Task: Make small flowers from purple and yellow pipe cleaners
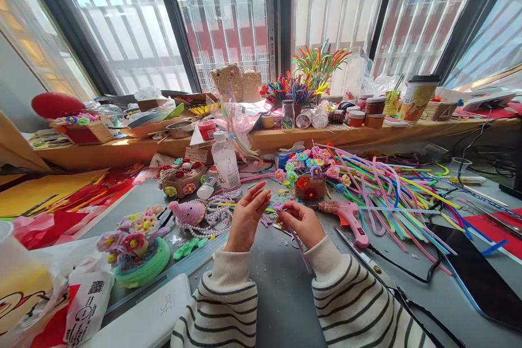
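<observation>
My right hand (302, 222) pinches a lilac pipe-cleaner flower (278, 205), whose fuzzy stem (300, 253) trails below the palm. Close by on the left, my left hand (247, 218) has thumb and fingertips together on what looks like a small yellow bit (268, 192); its exact kind is too small to tell. The two hands are apart, raised over the grey table (275, 293). Beyond them stands a small woven basket (309, 190) full of pipe-cleaner flowers. A pink hot glue gun (346, 217) lies just right of my right hand.
Large scissors (377, 269) and a phone (475, 269) lie to the right, near a heap of loose pipe cleaners (391, 196). On the left are a clear bottle (225, 163), a green flower pot (141, 266), bead strings (220, 212) and a white power bank (142, 315).
</observation>
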Motion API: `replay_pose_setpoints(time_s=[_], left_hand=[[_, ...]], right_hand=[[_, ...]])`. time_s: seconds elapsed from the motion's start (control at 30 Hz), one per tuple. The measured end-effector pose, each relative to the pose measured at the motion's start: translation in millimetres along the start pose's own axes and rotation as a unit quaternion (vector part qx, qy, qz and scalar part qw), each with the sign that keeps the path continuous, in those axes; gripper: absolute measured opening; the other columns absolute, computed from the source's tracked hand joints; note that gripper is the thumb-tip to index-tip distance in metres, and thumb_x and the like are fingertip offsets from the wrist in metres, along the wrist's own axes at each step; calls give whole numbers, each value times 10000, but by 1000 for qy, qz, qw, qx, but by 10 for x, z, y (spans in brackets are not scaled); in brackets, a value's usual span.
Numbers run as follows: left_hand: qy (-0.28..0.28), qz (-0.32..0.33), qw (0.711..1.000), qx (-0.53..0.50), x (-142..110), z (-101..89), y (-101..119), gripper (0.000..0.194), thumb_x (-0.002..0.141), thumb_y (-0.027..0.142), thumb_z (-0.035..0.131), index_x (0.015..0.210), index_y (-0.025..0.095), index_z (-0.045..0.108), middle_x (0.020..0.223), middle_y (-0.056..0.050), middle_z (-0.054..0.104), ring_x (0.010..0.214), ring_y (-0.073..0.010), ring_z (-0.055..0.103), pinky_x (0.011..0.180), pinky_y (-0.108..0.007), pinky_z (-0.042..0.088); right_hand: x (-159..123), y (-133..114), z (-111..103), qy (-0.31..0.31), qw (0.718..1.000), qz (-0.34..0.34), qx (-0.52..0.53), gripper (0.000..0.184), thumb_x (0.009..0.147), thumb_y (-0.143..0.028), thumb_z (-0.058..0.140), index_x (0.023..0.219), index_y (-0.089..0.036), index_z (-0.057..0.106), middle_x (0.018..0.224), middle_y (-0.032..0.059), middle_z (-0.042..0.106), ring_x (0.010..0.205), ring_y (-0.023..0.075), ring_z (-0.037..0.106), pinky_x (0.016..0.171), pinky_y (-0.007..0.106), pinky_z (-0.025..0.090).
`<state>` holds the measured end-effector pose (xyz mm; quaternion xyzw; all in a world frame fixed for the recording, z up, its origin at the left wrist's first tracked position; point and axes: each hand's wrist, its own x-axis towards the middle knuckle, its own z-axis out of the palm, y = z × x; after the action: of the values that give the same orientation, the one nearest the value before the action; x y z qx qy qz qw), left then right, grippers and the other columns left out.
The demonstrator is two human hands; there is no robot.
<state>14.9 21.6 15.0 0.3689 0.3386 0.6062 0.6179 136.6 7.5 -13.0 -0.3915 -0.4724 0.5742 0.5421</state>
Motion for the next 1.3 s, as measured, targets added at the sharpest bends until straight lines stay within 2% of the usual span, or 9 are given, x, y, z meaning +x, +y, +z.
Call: replay_pose_setpoints(time_s=[0.07, 0.17, 0.33, 0.53, 0.73, 0.9, 1.0, 1.1, 1.3], left_hand=[[-5, 2, 999, 34, -3, -2, -3, 293, 573, 232, 611, 863, 197, 595, 753, 5, 605, 691, -63, 537, 644, -159, 413], [3, 7, 997, 72, -2, 1, -15, 260, 549, 268, 623, 788, 167, 610, 723, 0, 602, 653, -67, 532, 634, -173, 410], [23, 38, 996, 74, -1, 9, -25, 238, 523, 282, 638, 717, 169, 558, 640, 25, 590, 570, -60, 524, 588, -193, 417], [16, 72, 992, 105, -2, 11, -44, 190, 532, 265, 631, 683, 159, 585, 644, 25, 581, 608, -67, 515, 625, -194, 411], [-18, 68, 981, 179, -28, 62, -52, 200, 562, 255, 611, 738, 161, 624, 722, -15, 606, 646, -97, 522, 612, -199, 413], [-30, 88, 967, 238, -41, 95, -86, 162, 579, 268, 597, 701, 166, 629, 715, -22, 616, 672, -122, 531, 606, -201, 409], [-41, 98, 960, 261, -45, 93, -112, 163, 595, 280, 584, 702, 165, 626, 724, -27, 618, 679, -129, 532, 600, -205, 408], [-43, 98, 954, 279, -49, 84, -128, 178, 606, 291, 573, 719, 165, 627, 736, -29, 617, 678, -127, 528, 595, -202, 407], [-62, 85, 958, 268, -46, 91, -140, 219, 613, 294, 567, 778, 164, 629, 776, -37, 623, 716, -141, 543, 627, -216, 428]], right_hand=[[4, 11, -5, 0, 1000, -4, -5, 289, 554, -343, 624, 737, -138, 532, 539, -11, 572, 534, 124, 550, 452, 220, 444], [9, 29, -15, -5, 1000, -14, -11, 280, 561, -343, 619, 731, -140, 530, 532, -8, 574, 517, 124, 548, 448, 225, 441], [16, 49, -26, -9, 1000, -18, -16, 276, 564, -338, 618, 731, -139, 525, 534, -8, 573, 503, 119, 543, 442, 224, 435], [23, 37, -33, 7, 1000, -17, -3, 302, 549, -343, 623, 745, -143, 513, 540, -18, 565, 493, 111, 529, 435, 216, 417], [34, 4, -58, 58, 994, -57, 71, 306, 604, -383, 574, 791, -153, 501, 553, -35, 537, 398, 46, 425, 381, 172, 324], [41, 9, -51, 97, 992, -53, 67, 273, 600, -407, 569, 687, -154, 518, 433, -78, 399, 323, 22, 268, 320, 174, 187], [30, 9, -42, 109, 992, -63, 27, 246, 567, -358, 612, 667, -148, 528, 451, -74, 410, 343, 23, 283, 337, 178, 208], [12, -3, -37, 107, 991, -76, -9, 215, 591, -333, 595, 685, -144, 554, 503, -54, 476, 381, 38, 351, 373, 180, 267], [3, -22, -49, 131, 984, -110, -49, 173, 593, -287, 590, 671, -134, 576, 607, -3, 573, 569, 109, 503, 554, 221, 391]])
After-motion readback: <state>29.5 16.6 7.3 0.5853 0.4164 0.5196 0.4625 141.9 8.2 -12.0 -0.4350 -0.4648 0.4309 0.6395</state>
